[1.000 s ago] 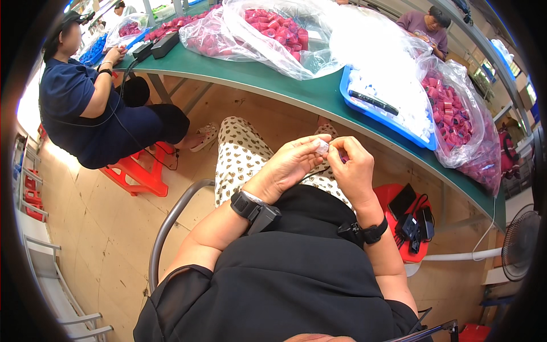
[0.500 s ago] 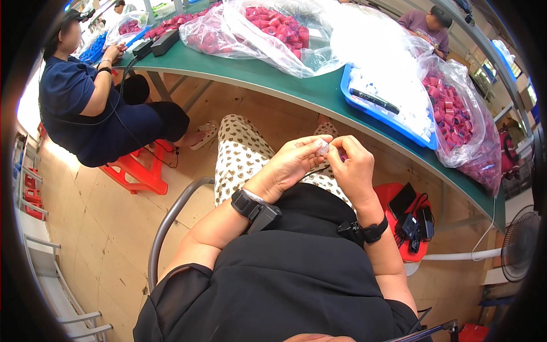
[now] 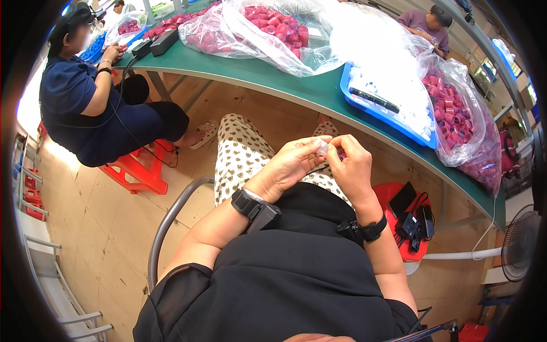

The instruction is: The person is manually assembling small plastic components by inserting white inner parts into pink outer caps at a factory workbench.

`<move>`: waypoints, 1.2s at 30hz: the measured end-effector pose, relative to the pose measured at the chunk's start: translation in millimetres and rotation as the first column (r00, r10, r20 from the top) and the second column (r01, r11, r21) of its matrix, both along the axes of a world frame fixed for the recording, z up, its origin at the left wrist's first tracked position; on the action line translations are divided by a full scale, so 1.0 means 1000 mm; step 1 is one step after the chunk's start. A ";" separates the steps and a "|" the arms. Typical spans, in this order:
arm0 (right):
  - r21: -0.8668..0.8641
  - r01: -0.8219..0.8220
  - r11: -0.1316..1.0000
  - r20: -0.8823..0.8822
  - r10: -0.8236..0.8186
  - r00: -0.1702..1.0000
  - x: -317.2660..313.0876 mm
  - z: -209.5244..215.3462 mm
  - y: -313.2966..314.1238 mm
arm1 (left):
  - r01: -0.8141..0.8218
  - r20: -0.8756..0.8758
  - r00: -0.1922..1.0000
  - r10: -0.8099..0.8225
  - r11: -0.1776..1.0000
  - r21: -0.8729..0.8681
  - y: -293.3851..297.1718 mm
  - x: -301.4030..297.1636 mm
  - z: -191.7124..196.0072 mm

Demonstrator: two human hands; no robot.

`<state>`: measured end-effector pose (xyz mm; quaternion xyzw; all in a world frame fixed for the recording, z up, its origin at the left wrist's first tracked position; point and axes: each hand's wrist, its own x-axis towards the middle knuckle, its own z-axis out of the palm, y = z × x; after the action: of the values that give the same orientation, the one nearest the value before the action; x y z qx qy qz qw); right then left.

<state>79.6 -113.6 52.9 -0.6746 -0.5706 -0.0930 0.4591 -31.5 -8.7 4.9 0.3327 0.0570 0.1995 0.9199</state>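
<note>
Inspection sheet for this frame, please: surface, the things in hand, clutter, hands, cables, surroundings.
Surface: green table, curved by the lens, loaded along its length.
Things in hand: small clear piece pinched between both hands above the lap; its details are too small to tell.
Clutter: clear bags of red parts, blue tray of white parts with a dark tool on top.
Hands: left hand and right hand meet at the piece; each wrist wears a black band.
Cables: black devices with cords on a red stool.
Surroundings: a seated co-worker at the table, a fan at right.
</note>
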 end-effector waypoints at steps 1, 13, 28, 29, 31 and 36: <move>0.000 -0.004 1.000 -0.003 0.004 1.000 0.000 0.000 0.000 | -0.002 0.002 1.000 0.002 1.000 -0.008 -0.001 0.000 0.001; -0.065 -0.077 0.995 -0.233 0.060 0.971 0.003 0.002 -0.002 | -0.043 -0.002 0.999 0.043 0.999 -0.012 0.001 -0.004 0.008; -0.013 -0.263 0.965 -0.795 0.150 0.588 0.007 0.000 0.000 | -0.061 -0.031 0.998 0.063 0.996 0.071 -0.002 -0.006 0.014; -0.013 -0.264 0.965 -0.795 0.150 0.588 0.008 0.000 0.000 | -0.061 -0.032 0.997 0.063 0.995 0.073 -0.002 -0.006 0.015; -0.017 -0.254 0.967 -0.781 0.146 0.608 0.009 0.000 -0.001 | -0.067 -0.048 0.996 0.071 0.995 0.074 -0.001 -0.007 0.014; -0.009 -0.276 0.961 -0.804 0.157 0.574 0.009 -0.003 0.000 | -0.093 -0.074 0.992 0.104 0.986 0.140 -0.004 -0.004 0.013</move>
<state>88.4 -113.9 50.0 -0.5990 -0.3888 0.3122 0.6265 -35.3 -12.7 18.0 0.3995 0.0969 0.2344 0.8810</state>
